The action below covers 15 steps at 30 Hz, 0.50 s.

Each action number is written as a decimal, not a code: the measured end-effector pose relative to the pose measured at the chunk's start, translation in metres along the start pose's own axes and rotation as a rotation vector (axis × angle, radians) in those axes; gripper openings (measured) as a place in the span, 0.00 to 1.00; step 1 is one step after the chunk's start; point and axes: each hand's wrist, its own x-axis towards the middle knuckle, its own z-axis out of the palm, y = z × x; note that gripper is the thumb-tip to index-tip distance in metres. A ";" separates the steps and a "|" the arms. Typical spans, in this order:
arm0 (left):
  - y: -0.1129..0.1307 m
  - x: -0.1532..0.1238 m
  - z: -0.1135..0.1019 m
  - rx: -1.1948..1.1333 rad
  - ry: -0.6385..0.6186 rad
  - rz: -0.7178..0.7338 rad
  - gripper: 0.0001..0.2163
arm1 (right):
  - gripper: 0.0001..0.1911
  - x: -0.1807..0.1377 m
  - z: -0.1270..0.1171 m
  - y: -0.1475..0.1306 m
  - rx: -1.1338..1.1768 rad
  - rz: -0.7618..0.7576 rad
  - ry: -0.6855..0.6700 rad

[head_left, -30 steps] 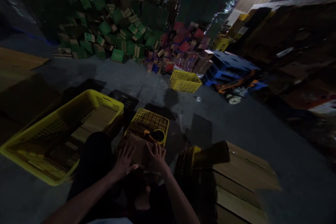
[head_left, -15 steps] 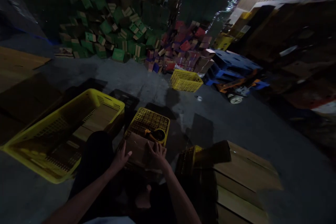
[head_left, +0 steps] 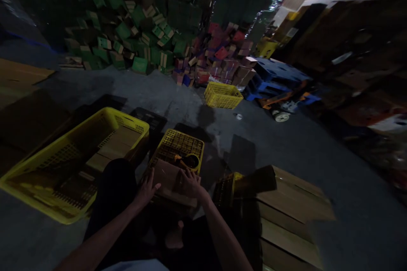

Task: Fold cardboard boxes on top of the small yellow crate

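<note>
Left hand (head_left: 146,189) spreads against the left end of a cardboard box (head_left: 168,177), lower centre of the frame; right hand (head_left: 192,184) lies over its right side, grip unclear, near a tape dispenser (head_left: 191,161).

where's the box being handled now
In the head view, the cardboard box lies low, left of centre, between left hand and right hand, by the middle yellow crate.
</note>
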 end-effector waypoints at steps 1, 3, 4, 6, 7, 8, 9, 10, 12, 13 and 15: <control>0.000 0.000 0.000 -0.002 -0.004 -0.006 0.36 | 0.50 -0.001 -0.001 0.000 -0.008 -0.006 0.016; 0.001 0.001 -0.001 0.004 -0.024 -0.020 0.35 | 0.49 -0.005 -0.004 -0.004 -0.015 -0.005 0.046; 0.001 0.001 -0.002 0.011 -0.034 -0.025 0.35 | 0.48 -0.007 -0.005 -0.006 -0.017 0.001 0.061; 0.002 0.002 -0.003 0.022 -0.048 -0.029 0.35 | 0.46 -0.010 -0.006 -0.012 -0.018 0.024 0.078; 0.003 0.002 -0.004 0.029 -0.050 -0.025 0.36 | 0.46 -0.011 -0.006 -0.014 -0.019 0.039 0.081; 0.003 0.002 -0.004 0.040 -0.045 -0.018 0.36 | 0.45 -0.012 -0.005 -0.015 -0.022 0.050 0.084; 0.005 0.002 -0.005 0.059 -0.027 -0.011 0.37 | 0.45 -0.012 -0.004 -0.016 -0.024 0.053 0.089; 0.007 0.002 -0.006 0.090 0.001 0.001 0.37 | 0.45 -0.013 -0.002 -0.016 -0.027 0.050 0.098; 0.014 0.001 -0.005 0.174 0.052 0.077 0.37 | 0.46 -0.013 0.001 -0.015 -0.034 0.040 0.108; 0.018 0.000 -0.004 0.216 0.057 0.144 0.36 | 0.46 -0.012 0.003 -0.014 -0.035 0.036 0.109; 0.028 -0.003 0.000 0.283 0.016 0.299 0.35 | 0.49 -0.011 0.006 -0.013 -0.025 0.044 0.115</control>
